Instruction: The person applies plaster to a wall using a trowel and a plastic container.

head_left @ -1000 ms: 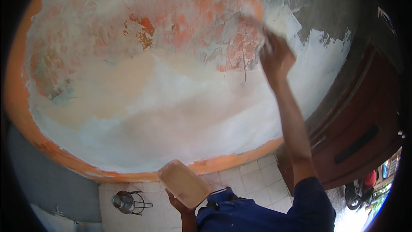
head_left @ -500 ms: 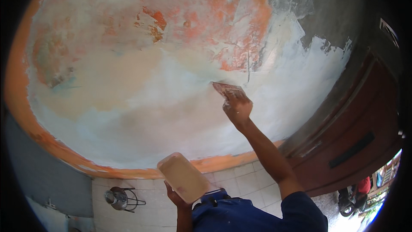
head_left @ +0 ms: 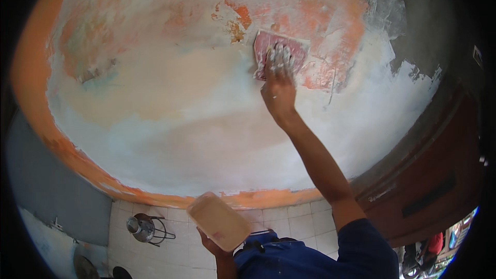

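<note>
A wide wall (head_left: 170, 119), patchy white, beige and orange with smeared filler, fills most of the view. My right hand (head_left: 280, 88), its fingers coated in white, presses a flat reddish putty spreader (head_left: 298, 51) against the wall's upper middle. The fingers lie along the spreader's face; the thumb's grip is hidden. Low in front of my body, my left hand (head_left: 216, 247) holds a beige rectangular tray (head_left: 219, 221) at a tilt. That hand's fingers are mostly behind the tray, and what the tray contains cannot be made out.
A dark round stool (head_left: 160, 230) with a metallic vessel (head_left: 135, 225) on it stands on the tiled floor (head_left: 181, 250) at lower left. A dark red door (head_left: 429, 175) lies to the right, with a parked motorcycle (head_left: 423, 253) beyond. A grey wall (head_left: 57, 175) borders the left.
My right hand has swept upward on the wall with the spreader, which now lies flatter, its broad face showing. The view has shifted slightly; my left hand still holds the tray low.
</note>
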### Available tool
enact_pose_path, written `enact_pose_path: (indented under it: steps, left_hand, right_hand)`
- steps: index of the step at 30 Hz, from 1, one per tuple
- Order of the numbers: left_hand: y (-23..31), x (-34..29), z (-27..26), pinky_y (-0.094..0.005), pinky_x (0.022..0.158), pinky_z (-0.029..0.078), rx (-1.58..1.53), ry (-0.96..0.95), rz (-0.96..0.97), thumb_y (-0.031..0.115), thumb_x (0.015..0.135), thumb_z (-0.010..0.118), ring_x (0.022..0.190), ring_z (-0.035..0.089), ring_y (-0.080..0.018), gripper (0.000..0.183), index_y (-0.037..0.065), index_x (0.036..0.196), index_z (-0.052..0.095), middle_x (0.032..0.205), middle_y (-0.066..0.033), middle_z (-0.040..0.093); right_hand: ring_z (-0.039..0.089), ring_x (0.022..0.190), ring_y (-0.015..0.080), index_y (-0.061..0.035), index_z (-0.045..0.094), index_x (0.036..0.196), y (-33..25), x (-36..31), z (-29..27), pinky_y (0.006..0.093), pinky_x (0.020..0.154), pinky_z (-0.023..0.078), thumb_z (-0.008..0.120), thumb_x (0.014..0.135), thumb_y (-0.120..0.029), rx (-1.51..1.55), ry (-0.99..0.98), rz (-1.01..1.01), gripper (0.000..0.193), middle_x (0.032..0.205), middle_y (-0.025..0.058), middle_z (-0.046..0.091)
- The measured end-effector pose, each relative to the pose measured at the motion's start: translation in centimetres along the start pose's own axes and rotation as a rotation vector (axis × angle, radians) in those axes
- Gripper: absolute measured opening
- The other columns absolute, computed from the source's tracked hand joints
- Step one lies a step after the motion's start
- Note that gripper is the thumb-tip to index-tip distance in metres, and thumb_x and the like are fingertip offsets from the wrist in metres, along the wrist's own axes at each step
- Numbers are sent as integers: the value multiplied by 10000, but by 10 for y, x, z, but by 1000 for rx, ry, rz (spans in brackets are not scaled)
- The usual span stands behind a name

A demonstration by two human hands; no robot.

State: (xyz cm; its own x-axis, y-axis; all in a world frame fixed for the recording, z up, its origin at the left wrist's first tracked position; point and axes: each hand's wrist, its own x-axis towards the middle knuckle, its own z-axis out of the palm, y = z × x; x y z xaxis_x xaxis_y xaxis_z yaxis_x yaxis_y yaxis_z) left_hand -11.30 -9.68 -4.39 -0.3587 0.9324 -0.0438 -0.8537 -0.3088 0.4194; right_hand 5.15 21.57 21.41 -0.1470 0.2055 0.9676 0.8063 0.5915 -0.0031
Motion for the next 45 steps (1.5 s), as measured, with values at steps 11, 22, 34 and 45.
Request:
enact_pose_path:
  steps: [11,22,34,45]
  left_hand:
    - [28,13,-37,-460,894,496,22,-32,77,519,974,393,1110,543,-263,566,115,1370,413,1268,-76,509]
    - [36,0,-20,-457,808,538,-57,160,49,486,998,302,1013,590,-268,544,76,1346,382,1170,-124,534]
    - [37,6,-26,-500,964,446,-139,-30,-46,547,964,390,1164,509,-301,594,118,1374,412,1309,-91,488]
    - [37,-12,2,-475,841,524,-141,142,15,481,1004,310,1064,566,-271,532,74,1331,406,1195,-107,522]
  right_hand:
    - [477,1228,428,43,525,1249,-60,-101,35,487,1029,401,571,771,-40,65,-309,43,488,1337,293,464]
    - [657,703,281,-99,675,1080,1,45,-67,375,603,534,618,766,-33,-305,194,168,326,870,125,676]
    - [683,764,287,-58,687,1068,-59,-4,-79,337,633,557,578,660,56,43,-51,298,437,913,148,693]
    - [636,935,348,-31,652,1039,-31,32,-28,422,784,527,678,701,-112,-129,-57,-28,349,989,184,647]
